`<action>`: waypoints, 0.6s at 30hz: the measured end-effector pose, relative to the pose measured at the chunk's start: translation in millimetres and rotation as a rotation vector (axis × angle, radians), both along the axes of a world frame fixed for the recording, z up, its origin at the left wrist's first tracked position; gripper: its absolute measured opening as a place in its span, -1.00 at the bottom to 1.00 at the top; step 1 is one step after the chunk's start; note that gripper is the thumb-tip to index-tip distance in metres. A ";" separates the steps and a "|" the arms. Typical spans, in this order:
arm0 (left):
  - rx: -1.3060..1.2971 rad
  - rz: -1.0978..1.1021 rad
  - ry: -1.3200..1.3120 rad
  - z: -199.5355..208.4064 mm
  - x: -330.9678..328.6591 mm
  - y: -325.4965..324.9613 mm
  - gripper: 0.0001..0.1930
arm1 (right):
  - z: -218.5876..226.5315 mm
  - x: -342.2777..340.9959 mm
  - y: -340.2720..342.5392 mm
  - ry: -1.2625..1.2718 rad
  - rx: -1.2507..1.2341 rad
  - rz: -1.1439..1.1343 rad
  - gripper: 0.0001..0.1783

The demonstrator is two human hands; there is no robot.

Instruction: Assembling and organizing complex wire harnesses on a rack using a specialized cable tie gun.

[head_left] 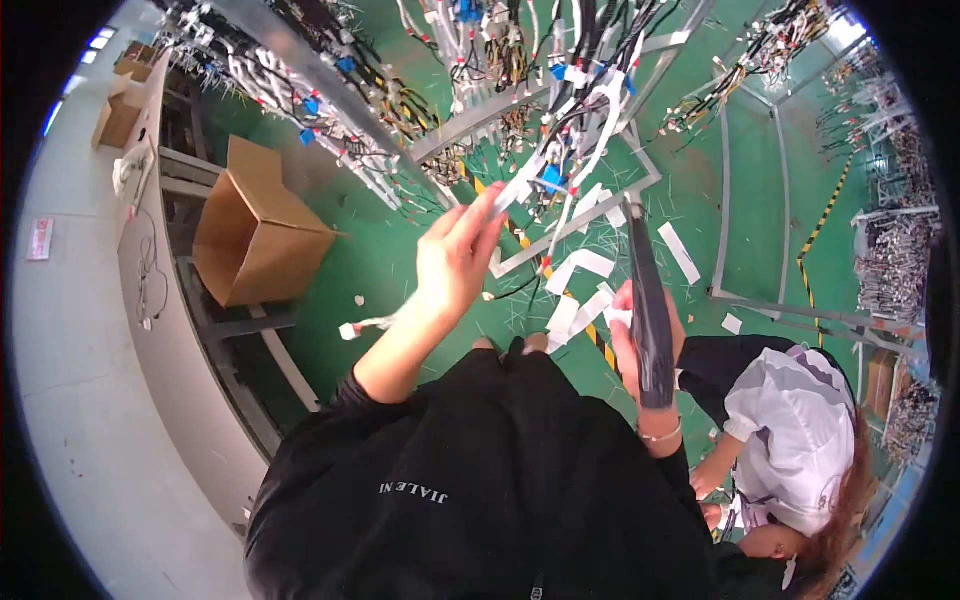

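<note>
My left hand reaches up to a hanging wire bundle. Its fingers are closed on a white strip that runs up into the bundle; I cannot make out whether it is tape or a sleeve. The bundle carries white and black wires and blue connectors. Lower and to the right, my right hand is closed around a long dark grey, wrapped-looking bar. That bar stands lengthwise over the palm and wrist, and its narrow top end points toward the metal frame. A small white piece shows at the right fingers.
Metal racks hung with wire harnesses stand ahead. White paper strips litter the green floor. An open cardboard box and a long table are at left. Close by on the right, another person bends down.
</note>
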State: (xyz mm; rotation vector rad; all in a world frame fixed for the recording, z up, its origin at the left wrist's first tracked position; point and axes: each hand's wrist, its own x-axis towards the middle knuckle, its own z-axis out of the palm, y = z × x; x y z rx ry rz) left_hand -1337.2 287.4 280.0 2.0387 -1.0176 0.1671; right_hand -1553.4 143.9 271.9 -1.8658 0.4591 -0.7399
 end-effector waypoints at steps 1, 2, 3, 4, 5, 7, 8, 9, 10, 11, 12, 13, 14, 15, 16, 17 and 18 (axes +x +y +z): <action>-0.022 0.001 0.023 7.4 4.4 10.7 -0.61 | 13.6 2.0 12.9 -0.113 -0.073 0.054 -0.61; -0.045 -0.003 0.044 12.6 8.2 18.1 -0.62 | 38.0 0.0 24.5 0.044 0.021 0.125 -0.65; -0.082 -0.056 0.170 19.5 8.9 27.5 -0.62 | 38.8 7.2 33.3 0.024 0.148 0.185 -0.62; -0.086 -0.110 0.446 25.0 11.1 35.0 -0.63 | 35.7 10.8 33.0 0.150 0.132 0.221 -0.61; -0.092 -0.156 0.721 30.6 15.0 43.2 -0.63 | 29.4 15.5 28.7 0.275 0.115 0.264 -0.60; -0.131 -0.299 1.069 47.1 28.4 58.7 -0.64 | 14.6 24.0 30.1 0.251 0.286 0.275 -0.56; -0.140 -0.358 1.215 55.7 33.5 65.2 -0.64 | 11.5 30.0 33.6 0.205 0.357 0.277 -0.56; -0.129 -0.392 1.211 57.8 36.5 69.7 -0.65 | 5.4 34.7 34.8 0.104 0.311 0.289 -0.56; -0.135 -0.385 1.209 59.1 38.2 74.6 -0.65 | 8.0 40.4 37.9 0.048 0.302 0.306 -0.55; -0.106 -0.386 1.173 60.2 39.3 78.0 -0.64 | 13.8 45.1 41.0 -0.008 0.294 0.322 -0.55; -0.076 -0.388 1.138 59.7 40.2 80.5 -0.63 | 21.0 48.9 43.9 -0.047 0.249 0.325 -0.53; -0.081 -0.385 1.141 58.5 40.3 82.0 -0.63 | 25.7 50.5 45.8 -0.043 0.249 0.330 -0.53; -0.080 -0.376 1.125 56.8 40.2 82.5 -0.63 | 29.1 51.8 47.4 -0.036 0.209 0.315 -0.53; -0.079 -0.368 1.110 55.4 40.1 83.2 -0.62 | 30.6 52.4 48.8 -0.028 0.169 0.300 -0.52; -0.083 -0.369 1.113 56.0 40.7 82.4 -0.62 | 31.9 51.7 47.6 0.016 0.097 0.290 -0.55; -0.071 -0.380 1.108 57.2 41.2 81.4 -0.61 | 30.9 51.8 44.3 0.021 0.094 0.291 -0.55; -0.060 -0.391 1.102 57.4 41.7 80.0 -0.61 | 28.6 52.5 39.2 0.008 0.010 0.305 -0.57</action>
